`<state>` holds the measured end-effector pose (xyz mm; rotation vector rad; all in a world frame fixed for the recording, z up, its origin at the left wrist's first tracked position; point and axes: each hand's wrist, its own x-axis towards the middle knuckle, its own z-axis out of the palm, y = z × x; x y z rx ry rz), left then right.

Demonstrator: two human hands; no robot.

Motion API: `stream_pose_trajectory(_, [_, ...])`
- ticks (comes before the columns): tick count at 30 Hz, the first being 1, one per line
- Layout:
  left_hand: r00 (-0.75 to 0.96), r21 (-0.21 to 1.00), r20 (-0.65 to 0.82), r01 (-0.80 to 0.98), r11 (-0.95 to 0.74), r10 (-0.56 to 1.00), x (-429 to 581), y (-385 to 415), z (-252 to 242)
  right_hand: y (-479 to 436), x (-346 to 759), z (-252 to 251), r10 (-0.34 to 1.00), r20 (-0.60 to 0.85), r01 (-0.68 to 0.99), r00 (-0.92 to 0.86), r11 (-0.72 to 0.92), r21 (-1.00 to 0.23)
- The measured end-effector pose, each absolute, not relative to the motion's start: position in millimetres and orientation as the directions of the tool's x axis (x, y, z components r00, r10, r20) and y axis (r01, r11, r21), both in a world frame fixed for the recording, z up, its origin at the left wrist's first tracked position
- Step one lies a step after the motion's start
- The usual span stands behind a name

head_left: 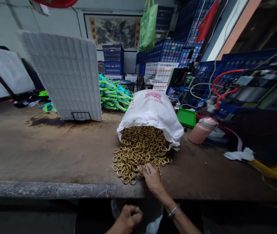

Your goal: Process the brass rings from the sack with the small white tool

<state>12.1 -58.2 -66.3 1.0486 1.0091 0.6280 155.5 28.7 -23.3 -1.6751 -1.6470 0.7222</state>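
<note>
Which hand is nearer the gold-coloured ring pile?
Right. The right hand is at the front of the ring pile; the left hand is apart from it, closer to the person, short of the table edge.

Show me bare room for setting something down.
Bare: bench left of the rings, between panel and front edge; also right of them, before the bottle. Crowded: in front of the sack, with heaped rings and the right hand.

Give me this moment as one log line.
right hand: at gold-coloured rings | left hand: curled, off table | white sack: lying open, rings spread in front
</note>
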Motion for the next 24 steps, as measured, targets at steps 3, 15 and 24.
stream_pose_trajectory(3, [0.393, 0.972, -0.221, 0.011, 0.236, 0.892, 6.5, -65.1, -35.3, 20.9, 157.5, -15.9, 0.999, -0.042, 0.403, 0.004, -0.040, -0.914])
stream_pose_trajectory(15, [0.329, 0.977, 0.174, 0.057, -0.204, 0.928, -7.5, -41.3, 11.4, -24.5, 145.6, 21.1, 0.887, -0.393, 0.182, -0.241, -0.356, -0.916])
stream_pose_trajectory(24, [0.181, 0.996, -0.036, -0.074, 0.051, 0.983, -2.4, -46.0, 8.7, -27.3, 142.2, 18.1, 0.965, -0.134, 0.317, -0.227, -0.057, -0.947])
